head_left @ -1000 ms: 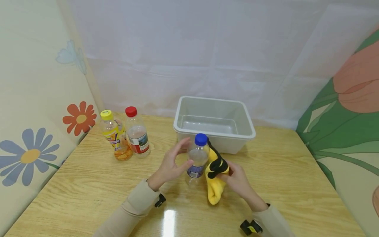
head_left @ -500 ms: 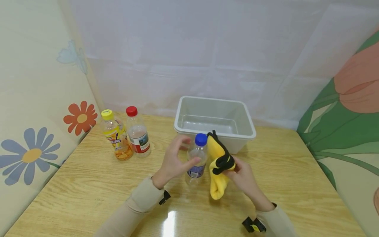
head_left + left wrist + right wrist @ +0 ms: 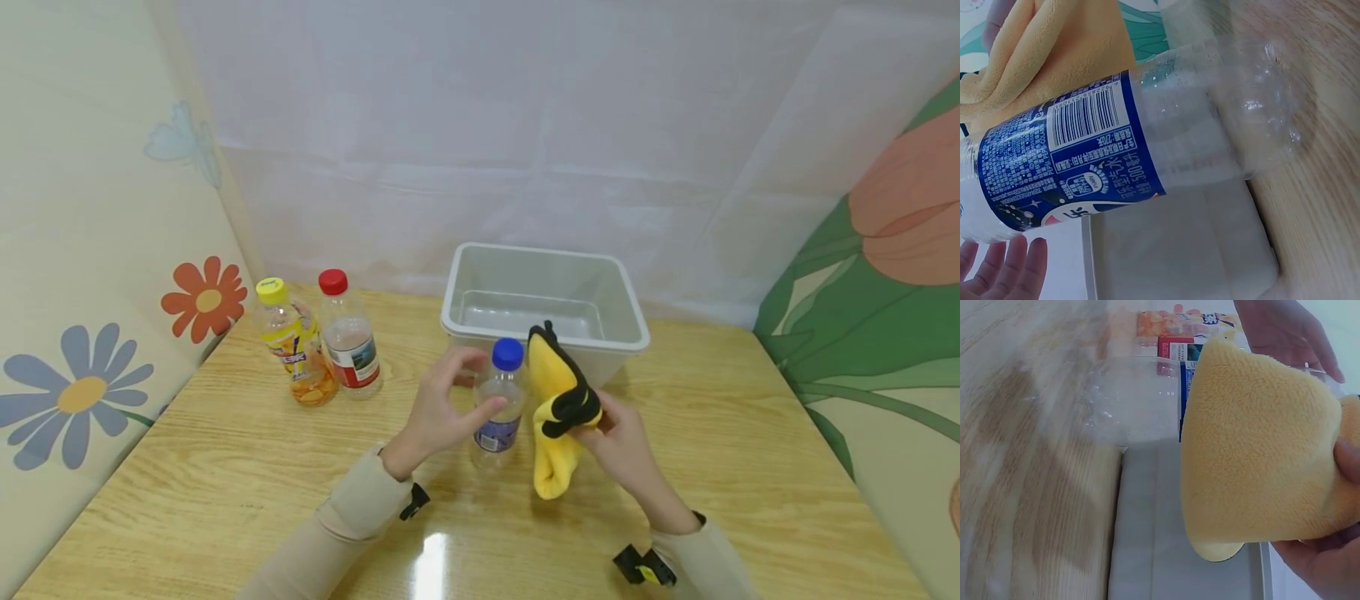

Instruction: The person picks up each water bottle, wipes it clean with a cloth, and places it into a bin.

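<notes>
A clear plastic bottle (image 3: 498,417) with a blue cap and blue label stands upright on the table. My left hand (image 3: 442,408) curves loosely around its left side, thumb overlapping the bottle in the head view. In the left wrist view, the fingertips (image 3: 1034,259) are right by the bottle's edge; firm contact cannot be told. My right hand (image 3: 618,437) pinches a folded yellow cloth (image 3: 555,454) with black edging, just right of the bottle. The plush cloth (image 3: 1254,450) covers part of the bottle in the right wrist view.
Behind the bottle and cloth stands a light grey plastic bin (image 3: 543,346). At the left are a red-capped bottle (image 3: 351,354) and a yellow-capped bottle (image 3: 296,354) with some orange contents. A white sheet (image 3: 480,142) hangs behind the wooden table (image 3: 225,467).
My right hand has moved the cloth slightly right and up, away from the bottle. The left hand has come a little closer to the bottle, which stays nearly in place.
</notes>
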A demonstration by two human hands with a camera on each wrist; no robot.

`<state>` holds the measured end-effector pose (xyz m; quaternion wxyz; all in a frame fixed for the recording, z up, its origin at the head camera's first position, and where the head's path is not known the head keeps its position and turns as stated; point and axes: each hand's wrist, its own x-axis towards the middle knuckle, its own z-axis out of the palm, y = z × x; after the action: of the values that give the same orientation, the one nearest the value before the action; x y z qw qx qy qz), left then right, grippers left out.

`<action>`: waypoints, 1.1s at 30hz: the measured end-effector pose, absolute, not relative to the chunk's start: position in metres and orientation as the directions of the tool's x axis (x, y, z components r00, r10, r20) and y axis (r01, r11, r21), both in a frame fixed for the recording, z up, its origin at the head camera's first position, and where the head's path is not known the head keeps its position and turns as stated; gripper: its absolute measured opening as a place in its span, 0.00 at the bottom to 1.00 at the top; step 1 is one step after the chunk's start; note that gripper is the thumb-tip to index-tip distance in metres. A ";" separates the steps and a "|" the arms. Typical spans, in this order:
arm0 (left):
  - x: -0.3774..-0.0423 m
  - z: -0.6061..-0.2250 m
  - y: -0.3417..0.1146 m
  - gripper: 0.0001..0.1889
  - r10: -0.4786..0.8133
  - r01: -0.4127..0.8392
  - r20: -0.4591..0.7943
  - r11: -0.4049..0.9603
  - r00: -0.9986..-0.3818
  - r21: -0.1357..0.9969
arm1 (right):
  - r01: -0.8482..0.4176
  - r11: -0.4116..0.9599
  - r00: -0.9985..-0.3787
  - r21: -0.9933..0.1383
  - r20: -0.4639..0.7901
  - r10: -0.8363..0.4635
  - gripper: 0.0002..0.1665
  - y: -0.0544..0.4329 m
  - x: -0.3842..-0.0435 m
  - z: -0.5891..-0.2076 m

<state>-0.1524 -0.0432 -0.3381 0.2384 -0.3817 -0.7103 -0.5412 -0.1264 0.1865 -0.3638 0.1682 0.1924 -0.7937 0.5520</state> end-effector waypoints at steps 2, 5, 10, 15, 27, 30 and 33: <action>-0.153 -0.339 -0.043 0.30 0.291 0.797 0.749 0.104 -0.596 0.594 | -0.501 0.318 -0.863 -0.805 0.492 -0.113 0.20 0.187 -0.126 -0.363; -0.153 -0.340 -0.044 0.29 0.298 0.791 0.743 0.081 -0.600 0.606 | -0.520 0.312 -0.852 -0.796 0.512 -0.111 0.20 0.188 -0.127 -0.362; -0.152 -0.340 -0.046 0.22 0.304 0.763 0.714 0.070 -0.630 0.643 | -0.555 0.288 -0.830 -0.780 0.544 -0.125 0.20 0.188 -0.128 -0.361; -0.151 -0.338 -0.048 0.21 0.320 0.724 0.669 0.085 -0.670 0.685 | -0.566 0.277 -0.823 -0.776 0.553 -0.132 0.19 0.189 -0.128 -0.361; -0.174 -0.370 -0.053 0.25 0.360 0.697 0.636 0.057 -0.682 0.715 | -0.564 0.194 -0.824 -0.802 0.561 -0.076 0.36 0.183 -0.130 -0.357; -0.175 -0.371 -0.054 0.24 0.373 0.699 0.638 0.040 -0.674 0.714 | -0.556 0.192 -0.829 -0.808 0.555 -0.064 0.35 0.179 -0.131 -0.355; -0.175 -0.371 -0.054 0.23 0.379 0.700 0.640 0.032 -0.669 0.713 | -0.556 0.187 -0.829 -0.810 0.556 -0.059 0.34 0.177 -0.131 -0.355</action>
<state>-0.1749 -0.0542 -0.3708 0.1383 -0.3828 -0.7051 -0.5807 -0.1315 0.1766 -0.3547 0.2062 0.2071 -0.7421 0.6032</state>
